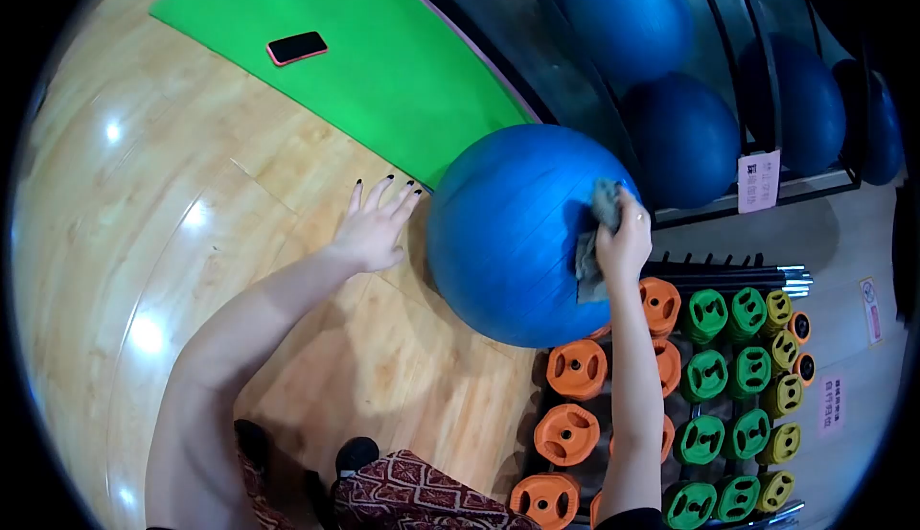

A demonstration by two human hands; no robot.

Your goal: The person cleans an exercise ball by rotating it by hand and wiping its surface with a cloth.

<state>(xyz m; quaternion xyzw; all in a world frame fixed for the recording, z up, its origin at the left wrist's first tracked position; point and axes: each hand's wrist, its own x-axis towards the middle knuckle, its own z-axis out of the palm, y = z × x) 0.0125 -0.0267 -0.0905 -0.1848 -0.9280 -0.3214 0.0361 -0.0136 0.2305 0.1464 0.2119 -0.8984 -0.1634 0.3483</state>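
A large blue exercise ball (508,233) rests on the wooden floor in front of me, against the edge of a green mat. My right hand (625,242) grips a grey-green cloth (592,266) and presses it on the ball's right side. Part of the cloth hangs below the fingers. My left hand (376,228) is held to the left of the ball, fingers spread, with nothing in it. A gap shows between its fingertips and the ball.
On the green mat (374,70) lies a phone (297,48). Several blue balls (623,12) sit on a dark rack at the upper right. Orange weight plates (565,434), green plates (707,374) and yellow plates (784,348) stand on a rack at the lower right.
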